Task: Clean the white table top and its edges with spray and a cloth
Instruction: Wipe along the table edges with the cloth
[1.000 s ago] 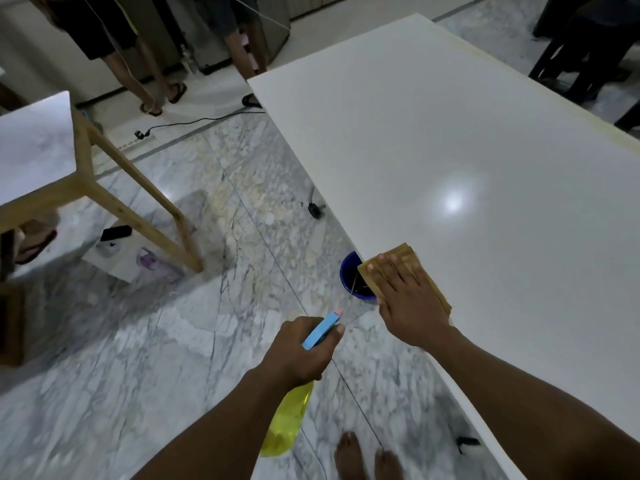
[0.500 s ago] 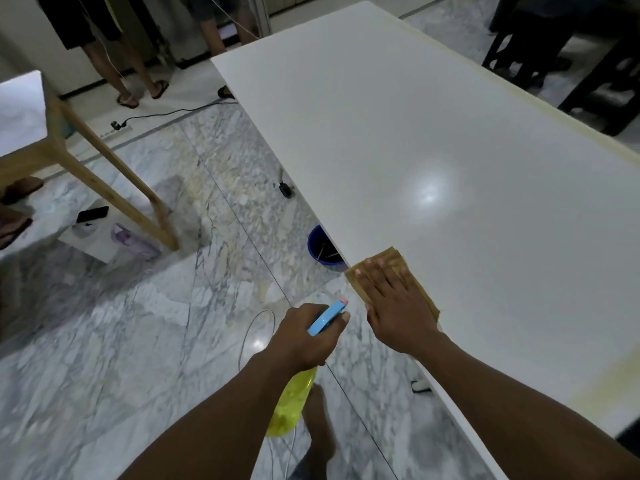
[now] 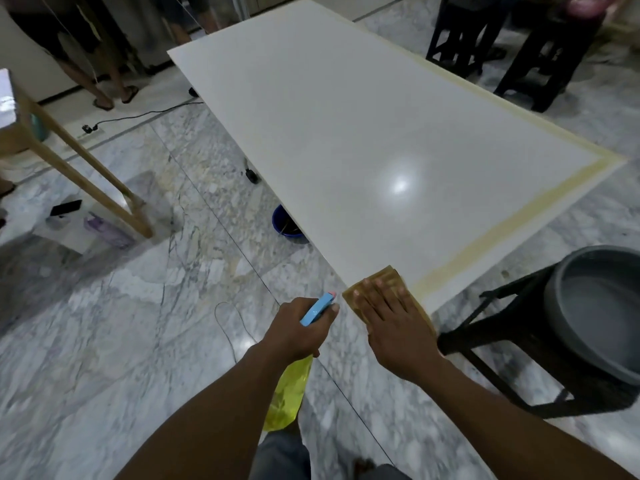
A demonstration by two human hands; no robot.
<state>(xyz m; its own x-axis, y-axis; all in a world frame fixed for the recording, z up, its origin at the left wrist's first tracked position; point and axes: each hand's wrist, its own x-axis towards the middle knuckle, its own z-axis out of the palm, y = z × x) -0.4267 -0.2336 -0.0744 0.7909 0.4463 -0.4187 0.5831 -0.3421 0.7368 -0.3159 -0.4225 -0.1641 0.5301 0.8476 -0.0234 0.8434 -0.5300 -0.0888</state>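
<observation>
Cloth (image 3: 390, 274): tan, under my right hand (image 3: 394, 320), fingers (image 3: 379, 299) spread flat, pressing it onto the near corner of the white desk (image 3: 346, 150) for wiping. Spray bottle (image 3: 287, 396): my left hand (image 3: 298, 332) curls round its neck, just left of those fingers, ready to spray.

- The right hand (image 3: 394, 320) lies flat on the cloth (image 3: 388, 277), at the near corner of the table (image 3: 346, 133).
- Just left of it, off the table, the left hand (image 3: 294, 332) grips the spray bottle (image 3: 285, 393).
- Right of the cloth, a basin (image 3: 595, 323) stands on a stool (image 3: 485, 341).
- Beyond the grip, a bucket (image 3: 289, 226) sits under the table edge.
</observation>
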